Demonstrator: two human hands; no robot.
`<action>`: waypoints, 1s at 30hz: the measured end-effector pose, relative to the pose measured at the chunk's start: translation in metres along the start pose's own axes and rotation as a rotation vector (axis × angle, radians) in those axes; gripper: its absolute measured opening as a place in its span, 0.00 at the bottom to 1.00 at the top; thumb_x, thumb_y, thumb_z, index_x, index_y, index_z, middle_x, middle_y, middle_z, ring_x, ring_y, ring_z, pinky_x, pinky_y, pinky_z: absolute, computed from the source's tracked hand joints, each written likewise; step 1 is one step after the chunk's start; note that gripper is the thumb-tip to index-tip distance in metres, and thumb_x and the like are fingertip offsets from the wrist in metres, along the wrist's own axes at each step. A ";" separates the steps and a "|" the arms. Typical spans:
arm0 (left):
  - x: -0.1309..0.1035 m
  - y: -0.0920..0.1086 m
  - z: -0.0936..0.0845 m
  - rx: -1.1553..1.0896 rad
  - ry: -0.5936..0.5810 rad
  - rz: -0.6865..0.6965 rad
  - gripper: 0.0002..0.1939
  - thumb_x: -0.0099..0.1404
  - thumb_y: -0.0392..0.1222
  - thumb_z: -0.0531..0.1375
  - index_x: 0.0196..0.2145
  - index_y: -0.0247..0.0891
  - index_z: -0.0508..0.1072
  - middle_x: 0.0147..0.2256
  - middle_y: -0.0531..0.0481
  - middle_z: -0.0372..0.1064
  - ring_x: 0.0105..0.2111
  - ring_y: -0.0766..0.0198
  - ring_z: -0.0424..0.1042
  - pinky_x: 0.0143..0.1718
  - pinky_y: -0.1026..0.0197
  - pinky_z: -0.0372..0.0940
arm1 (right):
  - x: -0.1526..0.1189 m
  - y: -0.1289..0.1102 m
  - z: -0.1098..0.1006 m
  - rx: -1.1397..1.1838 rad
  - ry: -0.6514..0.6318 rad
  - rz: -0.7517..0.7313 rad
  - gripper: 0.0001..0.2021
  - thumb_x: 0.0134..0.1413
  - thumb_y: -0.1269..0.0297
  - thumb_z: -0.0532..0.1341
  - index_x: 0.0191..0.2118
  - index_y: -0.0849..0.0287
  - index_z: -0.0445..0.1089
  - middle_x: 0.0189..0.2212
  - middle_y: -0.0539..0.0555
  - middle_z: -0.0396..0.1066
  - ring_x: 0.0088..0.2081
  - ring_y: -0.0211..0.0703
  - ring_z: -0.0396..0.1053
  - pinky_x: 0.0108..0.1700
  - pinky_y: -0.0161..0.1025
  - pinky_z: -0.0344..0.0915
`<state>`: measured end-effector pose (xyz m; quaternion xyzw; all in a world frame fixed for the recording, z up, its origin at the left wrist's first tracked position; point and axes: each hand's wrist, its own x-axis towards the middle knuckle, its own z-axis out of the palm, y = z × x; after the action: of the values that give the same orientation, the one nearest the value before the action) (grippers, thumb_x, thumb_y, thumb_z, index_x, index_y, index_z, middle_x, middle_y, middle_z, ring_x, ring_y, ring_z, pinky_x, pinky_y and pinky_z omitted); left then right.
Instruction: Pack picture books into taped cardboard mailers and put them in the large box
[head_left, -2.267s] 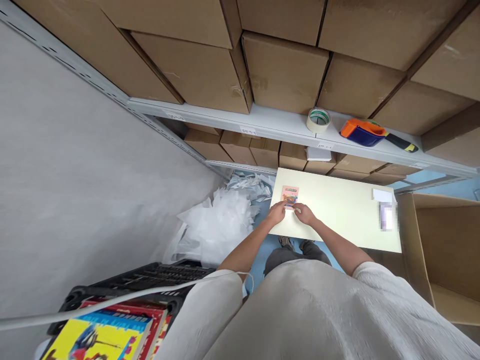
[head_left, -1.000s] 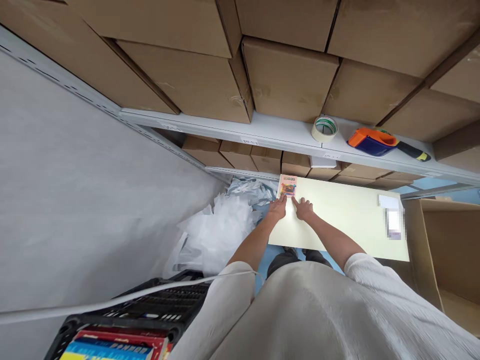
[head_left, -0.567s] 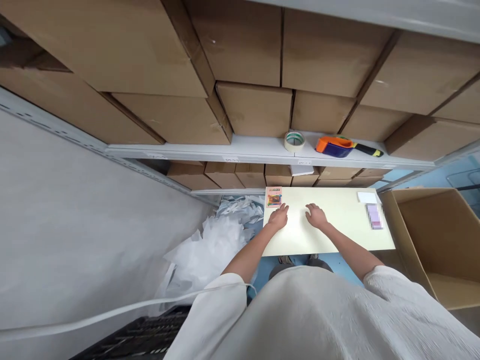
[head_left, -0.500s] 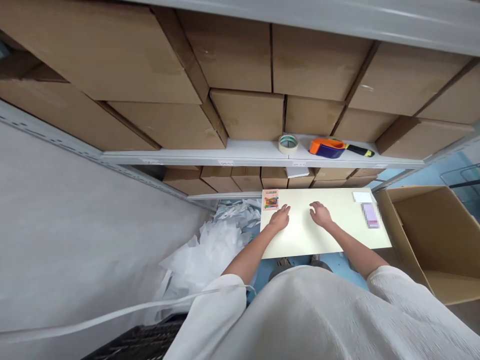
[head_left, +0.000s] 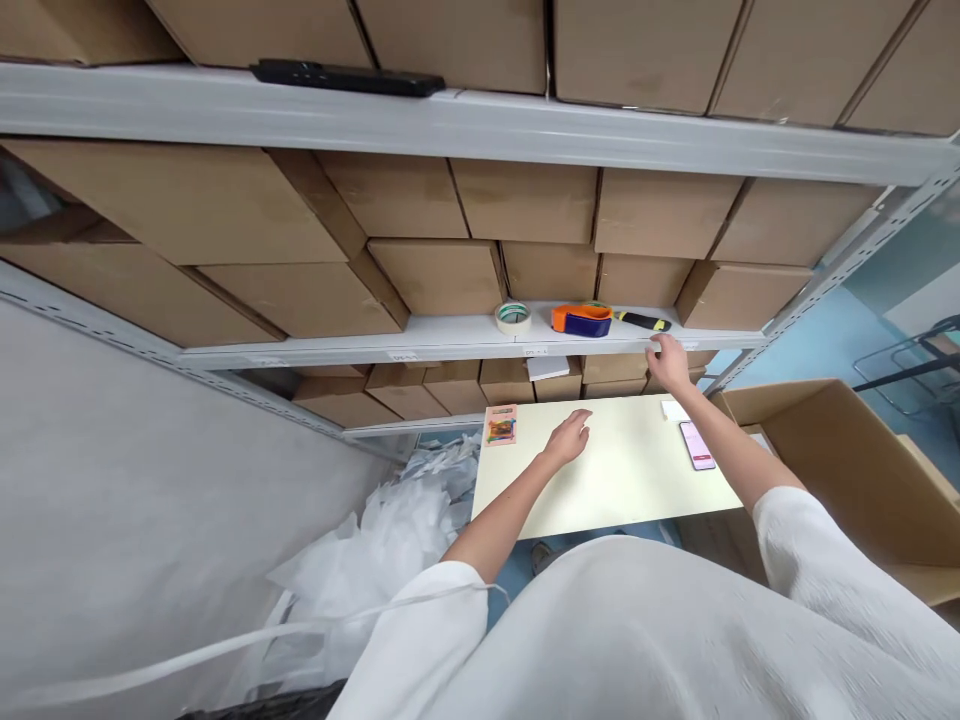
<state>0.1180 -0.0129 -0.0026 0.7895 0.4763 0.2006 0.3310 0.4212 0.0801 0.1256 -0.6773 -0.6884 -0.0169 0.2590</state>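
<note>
My right hand (head_left: 668, 362) is raised in front of the shelf edge, its fingers partly bent and apart, with nothing seen in them. Just above it on the shelf lies a black and yellow utility knife (head_left: 643, 321). Left of the knife sit an orange and dark blue tape dispenser (head_left: 582, 320) and a roll of cream tape (head_left: 513, 318). Over the middle of the pale yellow tabletop (head_left: 600, 500), my left hand (head_left: 570, 437) is open and empty. A pink card or booklet with a colourful picture (head_left: 501, 425) lies at the table's left corner.
A lit phone (head_left: 697, 446) and a small white box or pad (head_left: 673, 411) lie at the table's right. An open cardboard box (head_left: 847, 450) stands beside it. Crumpled white sheets (head_left: 397, 540) heap at the left. Cardboard boxes (head_left: 435, 275) fill the grey shelving (head_left: 450, 120).
My right hand has moved up and right from the tabletop to the shelf edge near the utility knife. My left hand stays over the table. The view has tilted up and turned right.
</note>
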 end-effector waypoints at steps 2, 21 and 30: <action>0.001 0.014 0.010 -0.008 0.019 -0.011 0.26 0.77 0.38 0.51 0.70 0.45 0.67 0.69 0.45 0.65 0.61 0.55 0.74 0.64 0.52 0.69 | 0.025 0.013 -0.008 -0.044 -0.043 -0.004 0.21 0.67 0.59 0.54 0.59 0.62 0.71 0.58 0.70 0.73 0.56 0.66 0.67 0.58 0.57 0.65; -0.002 0.055 0.067 -0.022 0.069 -0.164 0.24 0.75 0.37 0.51 0.66 0.42 0.71 0.68 0.44 0.66 0.52 0.59 0.78 0.64 0.53 0.70 | 0.074 0.046 -0.021 -0.046 -0.175 -0.113 0.18 0.67 0.59 0.60 0.58 0.60 0.72 0.45 0.66 0.80 0.48 0.62 0.75 0.54 0.52 0.68; 0.030 0.054 0.103 -0.027 -0.083 -0.147 0.24 0.75 0.36 0.51 0.64 0.41 0.73 0.67 0.43 0.68 0.53 0.58 0.78 0.64 0.52 0.69 | -0.090 0.097 -0.016 0.052 -0.312 0.047 0.27 0.71 0.58 0.55 0.72 0.59 0.61 0.62 0.65 0.74 0.56 0.61 0.74 0.52 0.47 0.70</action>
<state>0.2305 -0.0385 -0.0357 0.7554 0.5162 0.1490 0.3751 0.5136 -0.0012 0.0735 -0.6805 -0.7045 0.1125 0.1668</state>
